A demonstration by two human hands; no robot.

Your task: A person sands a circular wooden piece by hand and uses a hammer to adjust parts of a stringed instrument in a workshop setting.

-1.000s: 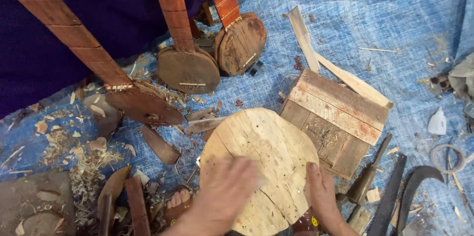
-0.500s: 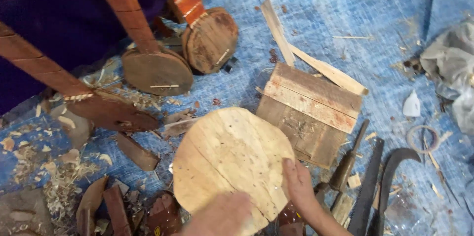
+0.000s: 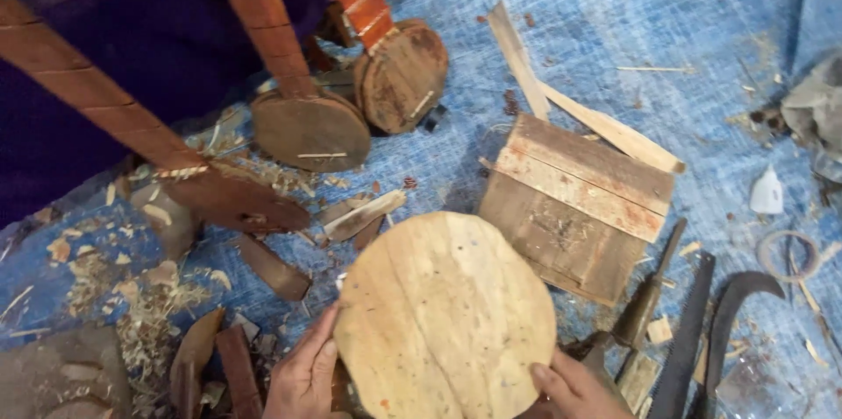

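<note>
head view: left hand (image 3: pixel 303 373) and right hand (image 3: pixel 570 388) grip opposite edges of round wooden board (image 3: pixel 447 314); likely risks: splinters, or slipping onto near-right saw (image 3: pixel 688 340).

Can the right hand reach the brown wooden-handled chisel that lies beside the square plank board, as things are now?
Probably yes. The right hand grips the round pale wooden disc at its lower right edge, and the brown wooden-handled chisel lies uncovered just beyond it; the hand must first let go.
</note>
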